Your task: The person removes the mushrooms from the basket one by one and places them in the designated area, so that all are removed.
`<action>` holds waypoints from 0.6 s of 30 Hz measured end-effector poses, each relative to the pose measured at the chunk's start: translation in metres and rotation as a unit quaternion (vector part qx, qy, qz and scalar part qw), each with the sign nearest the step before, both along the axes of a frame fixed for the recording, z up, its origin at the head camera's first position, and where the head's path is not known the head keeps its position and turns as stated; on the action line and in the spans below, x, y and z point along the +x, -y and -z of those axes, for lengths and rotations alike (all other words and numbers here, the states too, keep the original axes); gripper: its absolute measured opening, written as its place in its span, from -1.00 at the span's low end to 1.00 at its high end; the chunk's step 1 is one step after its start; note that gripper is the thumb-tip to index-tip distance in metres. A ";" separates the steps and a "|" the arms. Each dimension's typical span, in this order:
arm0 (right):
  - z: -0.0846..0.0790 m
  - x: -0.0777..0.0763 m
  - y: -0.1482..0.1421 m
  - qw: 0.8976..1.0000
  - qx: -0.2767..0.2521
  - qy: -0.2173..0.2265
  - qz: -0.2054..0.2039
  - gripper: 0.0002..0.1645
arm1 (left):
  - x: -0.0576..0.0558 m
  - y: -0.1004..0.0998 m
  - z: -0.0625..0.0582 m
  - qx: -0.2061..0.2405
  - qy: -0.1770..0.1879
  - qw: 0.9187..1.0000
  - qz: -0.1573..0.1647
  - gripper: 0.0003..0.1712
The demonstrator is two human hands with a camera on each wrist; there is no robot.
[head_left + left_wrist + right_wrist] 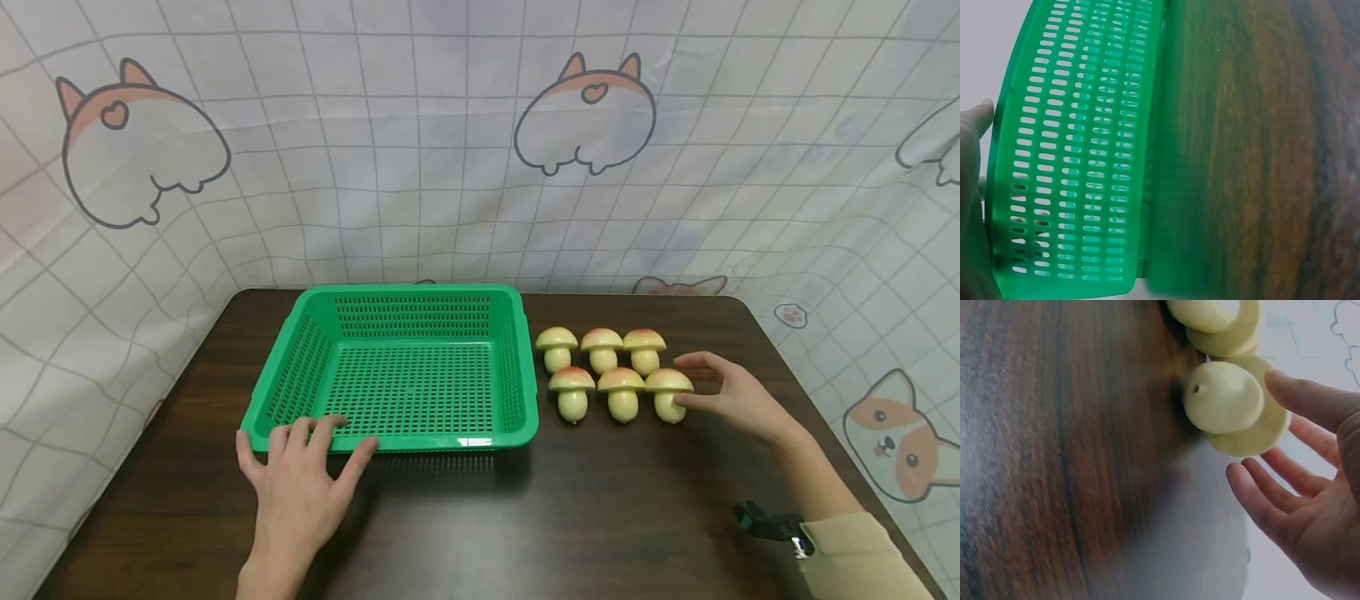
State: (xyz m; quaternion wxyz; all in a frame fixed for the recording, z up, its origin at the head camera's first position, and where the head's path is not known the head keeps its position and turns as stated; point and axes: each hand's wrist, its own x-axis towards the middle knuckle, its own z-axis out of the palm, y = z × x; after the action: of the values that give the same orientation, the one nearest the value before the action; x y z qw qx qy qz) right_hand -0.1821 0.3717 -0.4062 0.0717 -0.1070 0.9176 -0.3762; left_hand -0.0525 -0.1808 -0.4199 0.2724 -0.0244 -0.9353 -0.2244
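A green plastic basket (412, 442) with slotted walls stands on the dark table. My left hand (300, 483) rests at the left part of its near rim, fingers reaching over the edge and thumb spread to the right. In the left wrist view, that basket wall (1072, 144) fills the left half. Several toy mushrooms (572, 400) with yellow-red caps stand in two rows right of the basket. Around the front-right mushroom (667, 404), my right hand (735, 400) is spread with thumb and fingers apart. In the right wrist view, the thumb (1304, 394) overlaps this mushroom's cap (1235, 406).
The dark wood table (585, 517) extends in front of the basket and mushrooms. Behind and beside it hangs a white grid-patterned cloth (420, 167) with cartoon corgis. A black band (772, 525) is around the right wrist, by a beige sleeve (862, 558).
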 end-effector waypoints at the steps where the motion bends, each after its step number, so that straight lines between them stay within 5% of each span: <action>1: -0.001 0.000 -0.001 1.000 0.000 0.001 -0.002 -0.17 | 0.000 0.000 0.000 0.002 0.001 1.000 0.000 -0.47; 10: -0.016 0.001 -0.010 0.999 0.025 0.002 -0.026 -0.25 | 0.002 0.010 -0.012 0.017 0.008 1.000 -0.003 -0.54; 18: -0.036 -0.007 -0.023 0.996 0.082 -0.046 -0.011 -0.24 | -0.022 0.046 -0.040 -0.024 -0.001 1.000 0.018 -0.47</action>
State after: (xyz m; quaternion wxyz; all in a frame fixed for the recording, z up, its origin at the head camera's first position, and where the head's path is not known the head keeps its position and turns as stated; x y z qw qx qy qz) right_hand -0.1889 0.3949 -0.3702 0.0426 -0.1284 0.9464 -0.2934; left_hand -0.0745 -0.2269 -0.3797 0.2688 -0.0481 -0.9396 -0.2065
